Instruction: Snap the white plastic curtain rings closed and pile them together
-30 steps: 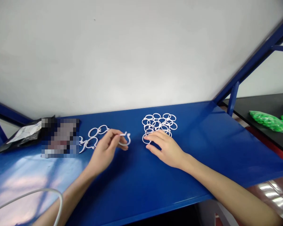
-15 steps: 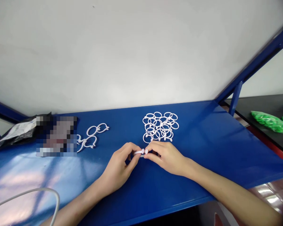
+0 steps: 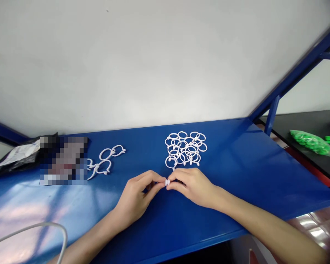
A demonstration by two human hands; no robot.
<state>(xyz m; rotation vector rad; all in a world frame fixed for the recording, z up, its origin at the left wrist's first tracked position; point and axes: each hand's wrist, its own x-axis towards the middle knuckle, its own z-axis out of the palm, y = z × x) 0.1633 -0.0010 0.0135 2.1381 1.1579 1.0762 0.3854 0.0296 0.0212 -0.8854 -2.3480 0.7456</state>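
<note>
Between the fingertips of both hands is a white plastic curtain ring [image 3: 167, 182], its two flared ends pressed together; the rest of it is hidden by the fingers. My left hand [image 3: 143, 194] pinches one side with thumb and forefinger. From the other side my right hand [image 3: 192, 185] grips it the same way. Just beyond the right hand lies a cluster of linked or overlapping white rings [image 3: 185, 147]. Farther left, several more white rings [image 3: 106, 160] lie apart from that cluster, some with their ends gaping.
The blue table [image 3: 143, 146] runs back to a pale wall. At the left lie a black plastic package [image 3: 19, 154] and a blurred-out flat item [image 3: 67, 157]. A white cable [image 3: 44, 224] loops at lower left. A bag of green pieces [image 3: 310, 142] rests on a dark surface at the right.
The ring's two ends, which showed a small gap before, now meet between my fingertips. Both hands have drawn closer together.
</note>
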